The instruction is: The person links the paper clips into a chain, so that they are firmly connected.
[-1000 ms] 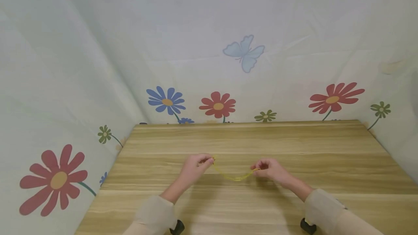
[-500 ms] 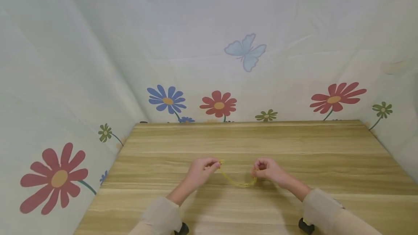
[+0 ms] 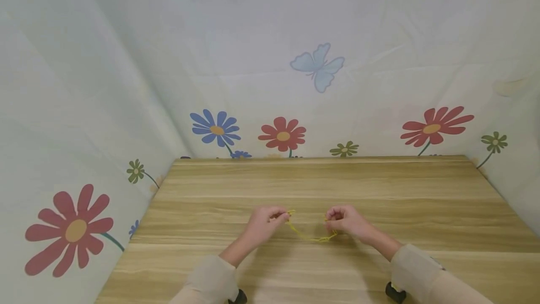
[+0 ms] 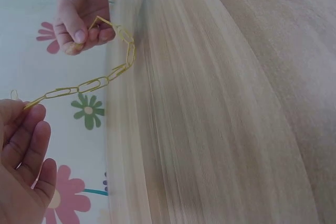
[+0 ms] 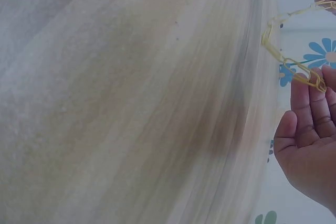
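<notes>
A chain of linked yellow paper clips [image 3: 324,239] hangs in a sagging curve between my two hands, over the wooden table. My left hand [image 3: 263,223] pinches one end between thumb and fingertips, and a bit of clip sticks out past them. At the other end, my right hand [image 3: 349,220] pinches a clip, with its other fingers curled in. The left wrist view shows the separate links of the paper clip chain [image 4: 93,84] plainly. In the right wrist view the chain [image 5: 273,51] bends sharply below the hands' line; fingertips partly cover both end clips.
The wood-grain table [image 3: 211,182] spreads under both hands. Behind it and at the sides hangs a pale cloth [image 3: 236,36] printed with flowers and a butterfly. Black straps [image 3: 395,293] show under the sleeve cuffs.
My left hand has moved right, closer to the right hand, so the chain sags more and its low point lies nearer the right hand. The right hand has stayed nearly in place.
</notes>
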